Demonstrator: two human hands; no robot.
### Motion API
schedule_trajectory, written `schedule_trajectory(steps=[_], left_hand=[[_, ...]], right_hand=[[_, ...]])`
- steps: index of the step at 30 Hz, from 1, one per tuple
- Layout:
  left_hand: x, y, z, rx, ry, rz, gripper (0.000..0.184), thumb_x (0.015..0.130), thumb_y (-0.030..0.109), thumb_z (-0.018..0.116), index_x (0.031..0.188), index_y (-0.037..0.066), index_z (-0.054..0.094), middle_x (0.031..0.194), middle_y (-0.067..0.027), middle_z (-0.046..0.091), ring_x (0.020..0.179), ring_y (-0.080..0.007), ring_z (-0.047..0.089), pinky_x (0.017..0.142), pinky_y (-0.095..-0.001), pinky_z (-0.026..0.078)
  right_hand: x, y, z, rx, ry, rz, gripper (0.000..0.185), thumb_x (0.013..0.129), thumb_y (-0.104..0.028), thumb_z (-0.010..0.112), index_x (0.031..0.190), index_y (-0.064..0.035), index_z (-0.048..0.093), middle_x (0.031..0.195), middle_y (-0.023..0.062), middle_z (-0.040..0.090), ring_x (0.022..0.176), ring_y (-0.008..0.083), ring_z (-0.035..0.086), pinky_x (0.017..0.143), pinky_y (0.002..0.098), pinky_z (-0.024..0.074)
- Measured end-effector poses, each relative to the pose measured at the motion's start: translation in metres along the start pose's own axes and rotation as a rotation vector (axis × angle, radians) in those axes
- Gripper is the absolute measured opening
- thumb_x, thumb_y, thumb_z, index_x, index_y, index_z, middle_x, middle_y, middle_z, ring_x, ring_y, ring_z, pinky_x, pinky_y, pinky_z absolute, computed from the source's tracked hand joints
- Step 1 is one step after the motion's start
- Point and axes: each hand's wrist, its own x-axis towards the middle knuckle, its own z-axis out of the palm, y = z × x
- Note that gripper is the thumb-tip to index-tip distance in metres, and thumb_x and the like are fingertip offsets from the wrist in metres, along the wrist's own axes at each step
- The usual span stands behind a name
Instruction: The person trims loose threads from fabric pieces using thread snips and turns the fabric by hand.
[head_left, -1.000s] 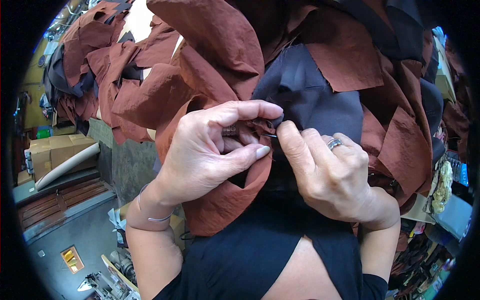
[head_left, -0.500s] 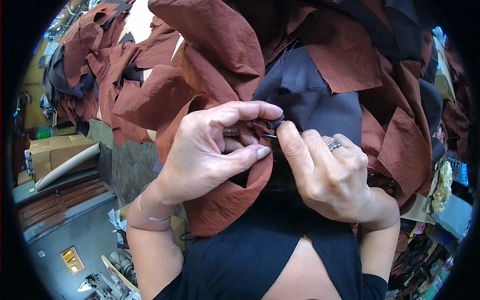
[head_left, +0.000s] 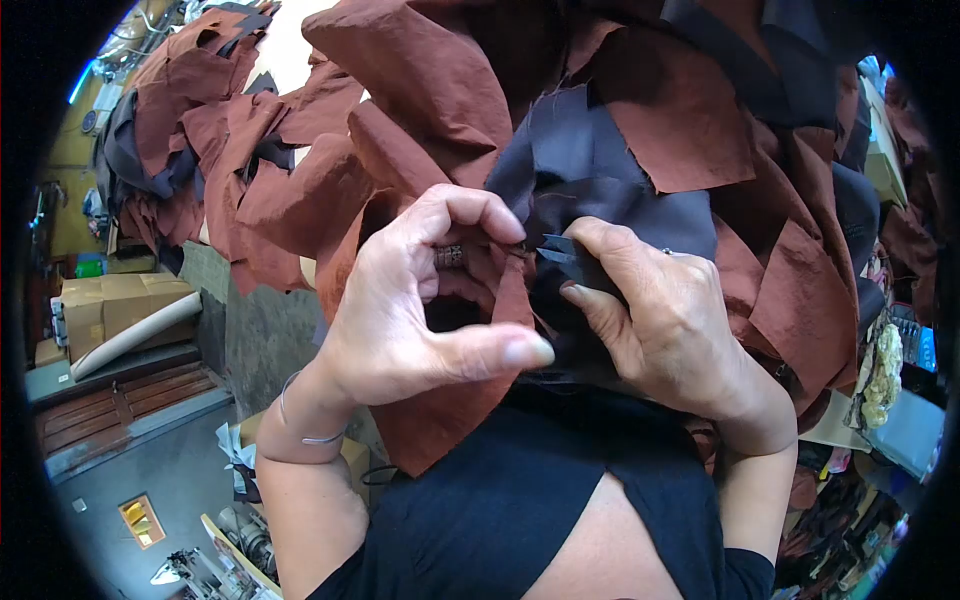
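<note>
My left hand (head_left: pixel 400 290) is curled round a fold of rust-brown cloth (head_left: pixel 440 425), its index fingertip on the cloth's edge and its thumb stretched away. Close by on the right, my right hand (head_left: pixel 660 310) is closed on a small dark tool (head_left: pixel 558 250) with two short pointed tips, which face the left hand's fingertips. Most of the tool is hidden in the palm. Dark grey cloth (head_left: pixel 650 220) lies just beyond both hands, joined or layered with the rust-brown pieces.
Heaped rust-brown and dark cloth (head_left: pixel 225 120) spreads to the upper left. Cardboard boxes (head_left: pixel 125 310) and a pale roll (head_left: pixel 135 335) stand at the left. Machine parts (head_left: pixel 215 560) show at the lower left, and a blue-grey bin (head_left: pixel 905 430) at the right.
My left thumb has opened away from the index finger. My right hand has turned, and the tool's two tips now show where only a thin point showed before. The cloth between the hands has shifted.
</note>
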Motion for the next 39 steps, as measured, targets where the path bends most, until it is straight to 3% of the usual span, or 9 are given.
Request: schedule_trajectory(steps=[7, 12, 17, 18, 23, 27, 31, 35, 39], left_hand=[[-0.003, -0.004, 0.002, 0.143, 0.081, -0.098, 0.043, 0.068, -0.004, 0.063, 0.105, 0.001, 0.041, 0.099, -0.0049, 0.045, 0.092, -0.0108, 0.051, 0.08, -0.0246, 0.045], [0.0, -0.002, -0.013, 0.443, -0.173, 0.249, 0.038, 0.075, -0.011, 0.047, 0.111, -0.001, 0.046, 0.101, -0.0096, 0.053, 0.085, -0.013, 0.056, 0.075, -0.0246, 0.046], [-0.006, -0.009, -0.006, 0.572, 0.144, 0.417, 0.033, 0.078, -0.007, 0.051, 0.109, 0.0, 0.044, 0.091, -0.0104, 0.057, 0.077, -0.0167, 0.06, 0.074, -0.0257, 0.048], [-0.012, -0.006, -0.001, 0.325, 0.26, 0.25, 0.039, 0.075, 0.009, 0.066, 0.105, 0.0, 0.042, 0.088, -0.0108, 0.055, 0.078, -0.0172, 0.06, 0.073, -0.0272, 0.049], [-0.03, 0.014, 0.003, 0.703, 0.062, 0.328, 0.066, 0.052, 0.034, 0.084, 0.095, 0.0, 0.046, 0.079, -0.0092, 0.053, 0.067, -0.0203, 0.057, 0.06, -0.0288, 0.049], [-0.028, 0.013, 0.006, 1.015, 0.024, 0.306, 0.021, 0.066, 0.009, 0.07, 0.075, 0.002, 0.053, 0.08, -0.0128, 0.056, 0.065, -0.022, 0.056, 0.058, -0.0288, 0.046], [-0.029, 0.003, -0.009, 0.041, 0.276, 0.081, 0.01, 0.073, 0.008, 0.057, 0.07, 0.001, 0.052, 0.097, -0.0122, 0.055, 0.088, -0.0145, 0.051, 0.077, -0.0249, 0.038], [-0.027, -0.003, -0.011, -0.285, 0.27, 0.026, 0.009, 0.074, 0.009, 0.056, 0.076, 0.003, 0.049, 0.094, -0.0097, 0.053, 0.089, -0.0123, 0.048, 0.08, -0.0239, 0.036], [-0.025, -0.007, -0.009, -0.069, 0.318, 0.071, 0.006, 0.079, 0.005, 0.054, 0.08, 0.004, 0.049, 0.083, -0.0022, 0.052, 0.077, -0.0071, 0.047, 0.072, -0.0213, 0.037]], right_hand=[[0.0, -0.002, -0.004, 0.067, -0.072, 0.084, 0.032, 0.074, -0.006, 0.064, 0.102, 0.0027, 0.051, 0.081, 0.0188, 0.058, 0.068, 0.0328, 0.06, 0.058, 0.0353, 0.0459], [0.001, -0.003, -0.008, 0.102, -0.054, 0.082, 0.029, 0.075, -0.006, 0.063, 0.1, 0.0025, 0.051, 0.08, 0.018, 0.058, 0.068, 0.0319, 0.06, 0.058, 0.0339, 0.0456], [0.002, 0.0, -0.007, 0.128, -0.051, 0.059, 0.029, 0.075, -0.007, 0.063, 0.099, 0.003, 0.051, 0.08, 0.0171, 0.057, 0.068, 0.0311, 0.06, 0.058, 0.0328, 0.0454], [0.001, 0.001, -0.007, 0.143, -0.051, 0.059, 0.029, 0.075, -0.007, 0.063, 0.099, 0.0032, 0.051, 0.08, 0.0169, 0.057, 0.068, 0.031, 0.06, 0.058, 0.0325, 0.0454], [0.003, 0.001, -0.007, 0.186, -0.036, 0.061, 0.03, 0.076, -0.009, 0.063, 0.099, 0.0045, 0.051, 0.079, 0.0166, 0.056, 0.066, 0.0307, 0.059, 0.058, 0.0308, 0.0446], [0.004, 0.0, -0.006, 0.226, -0.019, 0.073, 0.029, 0.078, -0.011, 0.062, 0.099, 0.0051, 0.051, 0.077, 0.0166, 0.055, 0.062, 0.0287, 0.057, 0.056, 0.0298, 0.0432], [0.005, 0.002, -0.009, 0.262, -0.046, 0.106, 0.029, 0.079, -0.013, 0.061, 0.099, 0.0055, 0.051, 0.076, 0.0163, 0.054, 0.062, 0.0261, 0.056, 0.057, 0.029, 0.0424], [0.007, 0.004, -0.005, 0.257, 0.014, 0.065, 0.025, 0.077, -0.011, 0.062, 0.097, -0.0016, 0.05, 0.07, 0.0185, 0.056, 0.063, 0.034, 0.059, 0.055, 0.0372, 0.0437], [0.006, 0.005, -0.011, 0.246, 0.033, 0.074, 0.025, 0.077, -0.011, 0.062, 0.097, -0.0009, 0.05, 0.075, 0.0197, 0.057, 0.066, 0.0344, 0.059, 0.058, 0.0367, 0.0448]])
